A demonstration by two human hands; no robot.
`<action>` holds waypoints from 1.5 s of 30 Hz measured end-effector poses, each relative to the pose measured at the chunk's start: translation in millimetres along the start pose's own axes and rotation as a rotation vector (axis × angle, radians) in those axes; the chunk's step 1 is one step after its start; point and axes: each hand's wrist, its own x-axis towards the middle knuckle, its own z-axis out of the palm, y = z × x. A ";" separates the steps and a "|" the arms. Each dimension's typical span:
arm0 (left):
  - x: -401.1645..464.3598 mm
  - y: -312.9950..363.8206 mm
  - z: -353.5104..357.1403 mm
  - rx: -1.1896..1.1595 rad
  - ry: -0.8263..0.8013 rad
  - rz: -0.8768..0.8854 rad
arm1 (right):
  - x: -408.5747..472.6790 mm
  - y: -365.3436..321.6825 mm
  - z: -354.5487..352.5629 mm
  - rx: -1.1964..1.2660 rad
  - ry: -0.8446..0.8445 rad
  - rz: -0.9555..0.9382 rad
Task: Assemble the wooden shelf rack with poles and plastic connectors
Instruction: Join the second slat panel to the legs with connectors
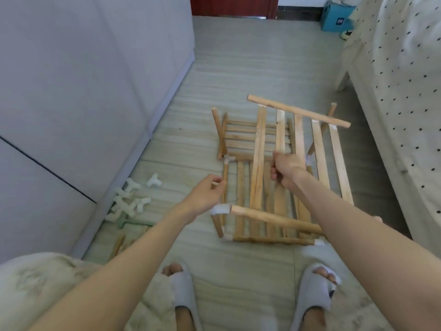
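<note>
A partly built wooden rack stands on the floor in front of me, its poles joined by white plastic connectors. Above it I hold a slatted shelf panel tilted, its far rail raised. My right hand grips one slat near the panel's middle. My left hand pinches the top of an upright pole at the rack's near left corner, just above a white connector on the panel's near rail.
Several loose white connectors lie on the floor at the left by a grey cabinet. Spare poles and a green piece lie nearby. A bed with dotted cover borders the right. My slippered feet stand close below.
</note>
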 end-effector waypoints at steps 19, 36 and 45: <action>19.8 -17.0 6.4 -0.147 -0.014 -0.168 | 33.7 11.9 10.0 -0.082 0.055 -0.013; 13.5 -10.2 20.7 -0.082 -0.029 -0.141 | 37.7 10.5 31.4 -0.286 -0.014 -0.174; 13.8 -14.9 13.3 -0.098 0.000 -0.155 | 35.4 -15.6 27.2 -0.188 -0.010 -0.191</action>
